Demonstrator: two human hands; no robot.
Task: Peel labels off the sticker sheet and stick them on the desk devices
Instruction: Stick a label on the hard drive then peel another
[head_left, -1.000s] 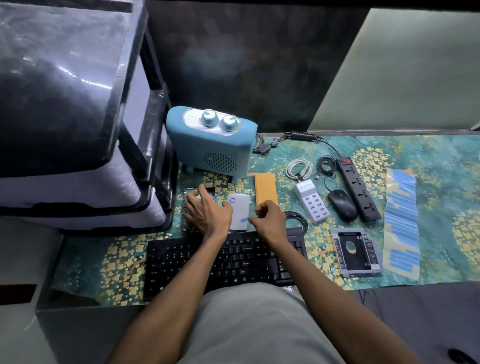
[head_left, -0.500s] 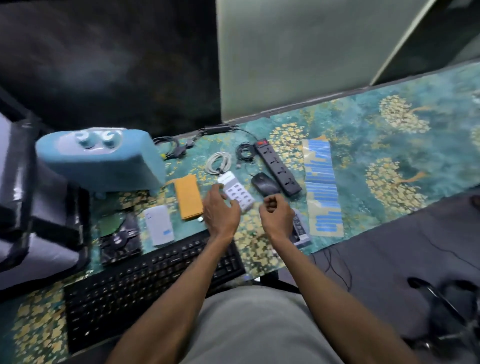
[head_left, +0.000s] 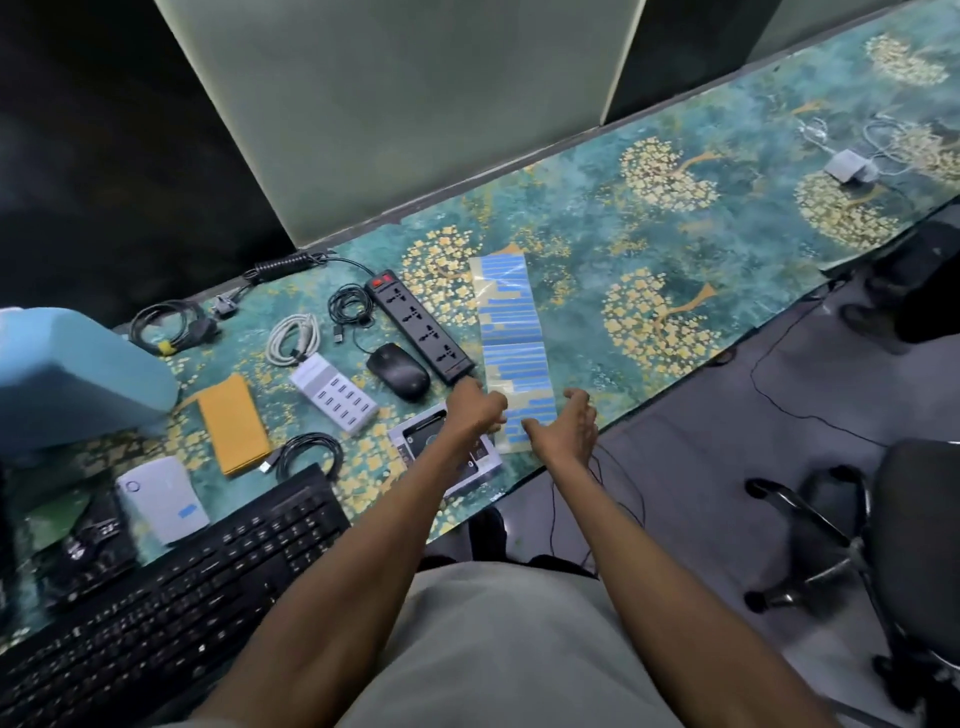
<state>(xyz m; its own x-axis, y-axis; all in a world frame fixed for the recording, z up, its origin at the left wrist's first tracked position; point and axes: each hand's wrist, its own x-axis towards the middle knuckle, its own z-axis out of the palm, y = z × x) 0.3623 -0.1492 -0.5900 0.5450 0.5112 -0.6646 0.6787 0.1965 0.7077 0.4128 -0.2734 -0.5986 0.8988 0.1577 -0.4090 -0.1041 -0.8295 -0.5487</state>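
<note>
Fingers (head_left: 496, 410) of my left hand (head_left: 475, 408) loosely curled at the near left edge of the sticker sheet (head_left: 511, 343); cannot tell if they touch it or pinch anything. My right hand (head_left: 569, 428) sits at the sheet's near right corner, fingers spread and relaxed, thumb tip by the paper, holding nothing. Sheet lies flat on the worktop (head_left: 587, 249), centre of frame, long strip of blue labels running away from me. Just left of it: black power strip (head_left: 421, 322), black mouse (head_left: 399, 371), white multi-port charger (head_left: 335, 400). A drive caddy (head_left: 415, 439) is partly under my left forearm. Further left: yellow-orange pouch (head_left: 234, 423), white box device (head_left: 163, 499) with a blue label (head_left: 187, 512) on it, black keyboard (head_left: 171, 587) at lower left, light blue appliance (head_left: 72, 374) at left edge. Coiled cables sit behind the charger. Office chair (head_left: 904, 551) at lower right, off the worktop.
</note>
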